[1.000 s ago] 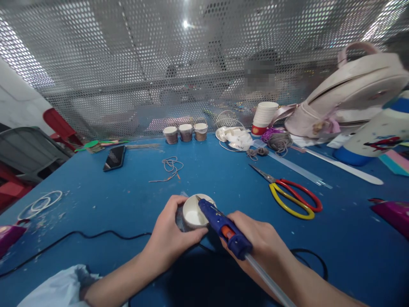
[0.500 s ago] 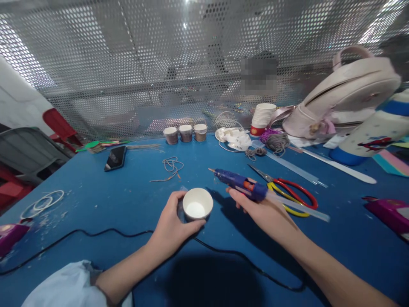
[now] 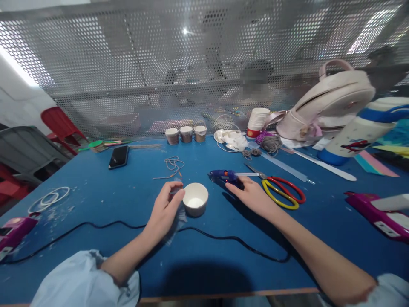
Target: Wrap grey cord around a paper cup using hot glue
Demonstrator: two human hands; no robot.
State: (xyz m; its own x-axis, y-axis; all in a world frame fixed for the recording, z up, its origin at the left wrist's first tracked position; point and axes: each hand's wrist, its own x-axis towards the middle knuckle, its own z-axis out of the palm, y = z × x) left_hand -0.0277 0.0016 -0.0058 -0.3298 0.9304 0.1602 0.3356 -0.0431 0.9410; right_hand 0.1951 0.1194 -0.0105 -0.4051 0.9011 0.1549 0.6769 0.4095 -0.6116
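A small paper cup [image 3: 195, 209], white inside and greyish outside, stands upright on the blue table. Beside its left rim is my left hand [image 3: 166, 204], thumb and fingers apart, with the thumb tip close to or touching the cup. Clear plastic [image 3: 181, 215] shows partly under that hand. My right hand [image 3: 251, 194] is closed around the handle side of a blue glue gun [image 3: 222, 174], which is low at the table with its nozzle pointing left. A translucent glue stick sticks out of its back. Scissors [image 3: 279, 192] with red and yellow handles lie right of my right hand.
A black cord [image 3: 223, 236] crosses the table in front. Grey string [image 3: 172, 164], a phone [image 3: 118, 157] and several small cups [image 3: 186, 134] lie farther back. At right are stacked paper cups [image 3: 258, 121], yarn [image 3: 271, 144], a bag [image 3: 329, 102], a bottle [image 3: 351, 134] and a purple tool [image 3: 377, 215].
My left hand has loosened from around the cup and shifted to its left side. My right hand has lowered the glue gun toward the table. The camera view has shifted somewhat.
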